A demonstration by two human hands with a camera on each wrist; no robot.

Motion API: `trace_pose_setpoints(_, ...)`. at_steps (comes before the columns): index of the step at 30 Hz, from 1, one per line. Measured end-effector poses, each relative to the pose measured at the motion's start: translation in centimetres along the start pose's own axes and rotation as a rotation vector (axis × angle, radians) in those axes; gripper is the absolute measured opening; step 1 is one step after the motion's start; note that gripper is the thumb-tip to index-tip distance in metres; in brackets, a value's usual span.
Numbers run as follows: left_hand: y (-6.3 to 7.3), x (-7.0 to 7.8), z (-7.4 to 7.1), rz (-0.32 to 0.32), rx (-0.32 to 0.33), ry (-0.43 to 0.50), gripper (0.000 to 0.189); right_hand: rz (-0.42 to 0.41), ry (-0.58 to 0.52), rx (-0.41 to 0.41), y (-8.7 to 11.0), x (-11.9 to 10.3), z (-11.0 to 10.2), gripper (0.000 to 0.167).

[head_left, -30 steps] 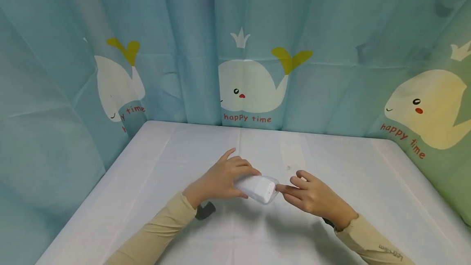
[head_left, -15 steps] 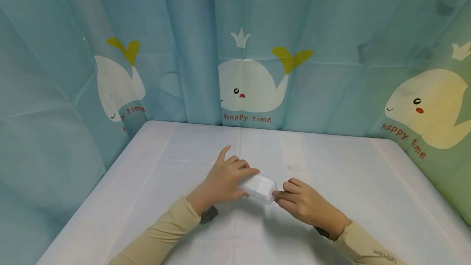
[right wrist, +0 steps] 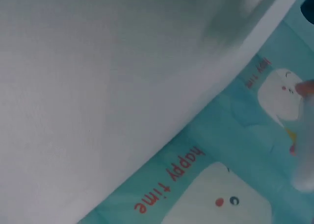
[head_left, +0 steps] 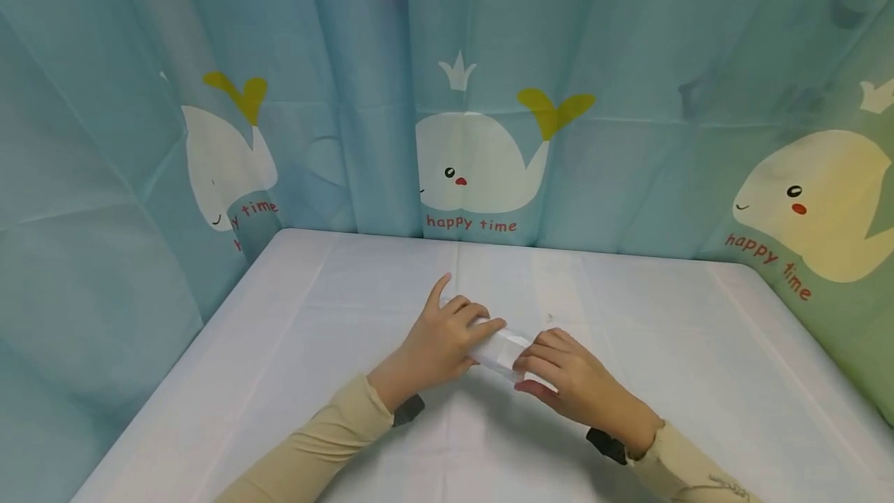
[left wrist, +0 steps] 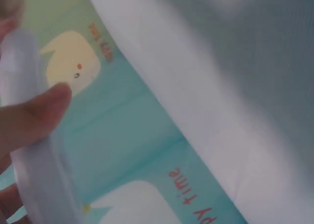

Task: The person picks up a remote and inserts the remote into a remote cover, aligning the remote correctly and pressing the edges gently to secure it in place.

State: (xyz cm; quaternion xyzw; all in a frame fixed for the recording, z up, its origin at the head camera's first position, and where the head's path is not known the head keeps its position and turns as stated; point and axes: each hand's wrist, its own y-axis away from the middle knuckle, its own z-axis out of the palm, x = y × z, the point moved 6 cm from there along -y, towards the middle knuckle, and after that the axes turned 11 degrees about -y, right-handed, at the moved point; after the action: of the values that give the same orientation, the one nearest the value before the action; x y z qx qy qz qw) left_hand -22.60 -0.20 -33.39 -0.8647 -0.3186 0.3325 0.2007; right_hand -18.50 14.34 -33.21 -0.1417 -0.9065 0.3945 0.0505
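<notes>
A white oblong package (head_left: 497,349) with a clear, see-through covering is held above the table, tilted down to the right. My left hand (head_left: 438,344) grips its left part, thumb on one side and fingers on the other, the little finger raised. At the opposite end my right hand (head_left: 576,380) holds the package between curled fingers and thumb, covering that end. The left wrist view shows the package (left wrist: 37,175) along the left edge with my left thumb (left wrist: 41,111) across it. In the right wrist view only a blurred part of the package (right wrist: 305,158) shows at the right edge.
A white-covered table (head_left: 335,293) lies under both hands. Blue curtains (head_left: 363,84) printed with whales stand behind it and along its sides. A dark wrist-worn piece (head_left: 606,445) sits under the right wrist, another (head_left: 409,410) under the left.
My right fingers have gone from touching the package's end with the fingertips to wrapping over it. The left hand and package have shifted slightly right, and the package has turned.
</notes>
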Motion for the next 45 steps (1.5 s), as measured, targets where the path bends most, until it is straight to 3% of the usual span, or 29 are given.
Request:
trace_pose_setpoints(4,0.2,0.1,0.2,-0.032,0.045,-0.018,0.06,0.23,0.053,0.106,0.1,1.6,-0.9,0.033)
trace_pose_setpoints(7,0.3,0.4,0.2,-0.06,0.09,-0.025,0.06,0.367,0.104,0.079,0.5,2.5,-0.7,0.019)
trace_pose_setpoints(10,0.4,0.5,0.3,-0.085,0.123,-0.035,0.058,0.39,0.132,0.063,0.7,2.7,-0.4,0.02)
trace_pose_setpoints(15,0.5,0.6,0.5,-0.123,0.139,-0.036,0.059,0.367,0.137,0.12,0.5,3.0,-0.6,0.02)
trace_pose_setpoints(21,0.4,0.7,1.1,-0.187,0.148,-0.026,0.064,0.314,0.022,0.126,-0.3,2.8,-0.2,0.018)
trace_pose_setpoints(26,0.3,0.5,1.0,-0.219,0.179,0.021,0.061,0.484,0.05,0.052,-0.1,3.7,0.0,0.033)
trace_pose_setpoints(29,0.3,0.4,1.0,-0.22,0.181,0.041,0.063,0.563,0.043,0.025,0.1,4.1,0.0,0.027)
trace_pose_setpoints(35,0.6,-1.0,0.9,-0.261,0.135,0.115,0.066,0.663,-0.028,0.103,0.7,4.8,-0.9,0.018)
trace_pose_setpoints(39,0.7,-1.9,0.6,-0.29,0.143,0.131,0.064,0.626,-0.051,0.063,1.0,5.0,-1.2,0.031)
trace_pose_setpoints(42,0.8,-2.1,0.3,-0.286,0.166,0.122,0.063,0.484,0.021,-0.002,0.8,4.6,-1.2,0.053)
trace_pose_setpoints(45,0.8,-2.2,0.2,-0.273,0.178,0.133,0.065,0.358,0.147,-0.009,0.7,4.2,-1.3,0.066)
